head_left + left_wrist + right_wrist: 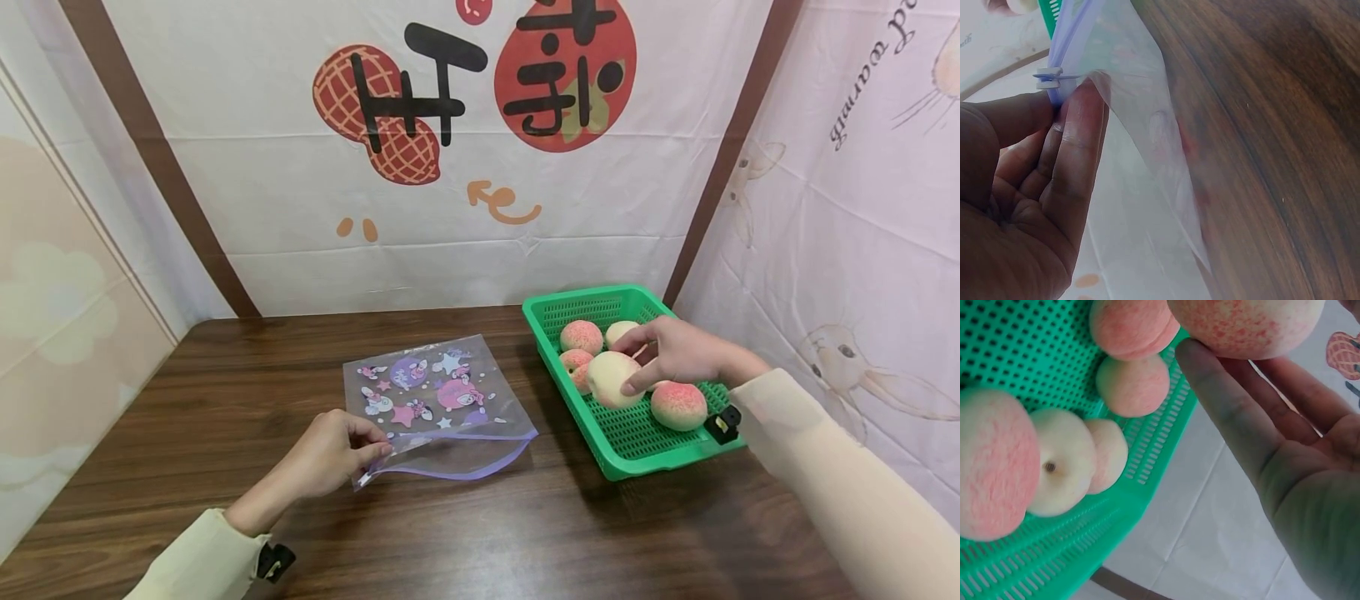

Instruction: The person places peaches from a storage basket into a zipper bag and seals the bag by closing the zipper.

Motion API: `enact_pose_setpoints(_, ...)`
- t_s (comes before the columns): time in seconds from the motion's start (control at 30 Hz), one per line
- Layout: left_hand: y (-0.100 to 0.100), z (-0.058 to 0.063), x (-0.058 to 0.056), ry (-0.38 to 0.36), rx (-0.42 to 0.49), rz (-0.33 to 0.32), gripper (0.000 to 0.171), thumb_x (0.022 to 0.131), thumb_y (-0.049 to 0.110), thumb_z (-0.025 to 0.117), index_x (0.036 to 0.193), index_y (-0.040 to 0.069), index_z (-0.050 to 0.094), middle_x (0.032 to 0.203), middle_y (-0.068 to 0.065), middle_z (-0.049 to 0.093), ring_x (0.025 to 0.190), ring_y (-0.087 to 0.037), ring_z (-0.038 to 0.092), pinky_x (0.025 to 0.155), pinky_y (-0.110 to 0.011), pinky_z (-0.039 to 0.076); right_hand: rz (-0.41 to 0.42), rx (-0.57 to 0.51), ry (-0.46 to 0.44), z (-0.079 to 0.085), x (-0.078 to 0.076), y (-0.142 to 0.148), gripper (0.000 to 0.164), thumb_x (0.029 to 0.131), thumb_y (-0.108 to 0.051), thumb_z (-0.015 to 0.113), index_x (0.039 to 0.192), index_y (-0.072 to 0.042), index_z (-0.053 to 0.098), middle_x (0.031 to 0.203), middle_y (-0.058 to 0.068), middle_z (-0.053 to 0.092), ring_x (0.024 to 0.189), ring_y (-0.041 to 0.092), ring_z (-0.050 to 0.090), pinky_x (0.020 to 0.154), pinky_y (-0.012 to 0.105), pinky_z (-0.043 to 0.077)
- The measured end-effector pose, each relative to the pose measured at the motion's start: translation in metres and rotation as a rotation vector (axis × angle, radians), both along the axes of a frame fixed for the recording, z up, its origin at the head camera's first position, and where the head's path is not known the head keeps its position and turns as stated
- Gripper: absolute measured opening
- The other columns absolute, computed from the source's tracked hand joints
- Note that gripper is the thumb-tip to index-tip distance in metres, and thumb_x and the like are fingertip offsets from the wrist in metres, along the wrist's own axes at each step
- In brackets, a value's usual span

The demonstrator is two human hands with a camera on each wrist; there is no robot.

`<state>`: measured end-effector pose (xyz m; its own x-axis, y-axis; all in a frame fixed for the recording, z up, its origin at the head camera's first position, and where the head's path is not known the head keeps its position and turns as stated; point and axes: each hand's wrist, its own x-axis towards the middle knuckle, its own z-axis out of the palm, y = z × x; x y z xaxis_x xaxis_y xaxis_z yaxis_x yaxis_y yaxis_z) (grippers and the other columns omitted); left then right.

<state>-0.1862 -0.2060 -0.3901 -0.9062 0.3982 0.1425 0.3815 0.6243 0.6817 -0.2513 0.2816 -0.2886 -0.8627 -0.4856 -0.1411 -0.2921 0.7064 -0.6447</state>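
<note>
My left hand [330, 457] pinches a corner of a clear zip bag [427, 392] printed with pink and purple cartoon figures. The bag lies on the table, its purple-edged mouth parted toward me. A white zip slider [1049, 78] sits close to my left thumb in the left wrist view. Over the green basket [626, 468], my right hand [678, 350] grips a pale peach [611, 381] between thumb and fingers. The same peach, blushed pink on its underside, shows at the top of the right wrist view. Several more peaches [678, 406] lie in the basket.
The dark wooden table [247, 392] carries the bag in the middle and the basket on the right. A white cloth backdrop [277, 250] with printed pictures hangs behind the table's far edge. Another printed cloth [885, 250] hangs along the right side.
</note>
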Motion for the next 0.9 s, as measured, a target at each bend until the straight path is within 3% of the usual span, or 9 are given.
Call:
enact_pose_setpoints(0.33,-0.001,0.001,0.000,-0.009,0.008,-0.004,0.017,0.094,0.013,0.075,0.077,0.012,0.074,0.058,0.003,0.060,0.048,-0.006,0.052,0.044,-0.023,0.041,-0.021,-0.096,0.058,0.001,0.015,-0.023,0.047,0.081,-0.030,0.090,0.121,-0.011,0.073,0.108,0.004,0.073,0.102,0.021,0.071,0.086,0.036,0.056)
enact_pose_setpoints(0.57,0.000,0.002,0.001,-0.019,0.011,0.001,0.018,0.094,0.013,0.075,0.077,0.011,0.074,0.058,0.002,0.060,0.048,-0.007,0.053,0.043,-0.024,0.042,-0.039,-0.201,0.054,-0.003,0.024,-0.040,0.049,0.080,-0.024,0.091,0.120,-0.006,0.071,0.112,0.009,0.068,0.102,0.024,0.072,0.086,0.032,0.057)
enact_pose_setpoints(0.9,-0.001,0.003,0.001,0.004,-0.001,-0.002,0.017,0.094,0.012,0.075,0.078,0.011,0.075,0.058,0.002,0.060,0.048,-0.006,0.052,0.043,-0.023,0.041,-0.070,-0.250,0.060,-0.007,0.029,-0.052,0.050,0.080,-0.025,0.091,0.122,-0.006,0.070,0.116,0.011,0.068,0.105,0.028,0.071,0.085,0.034,0.058)
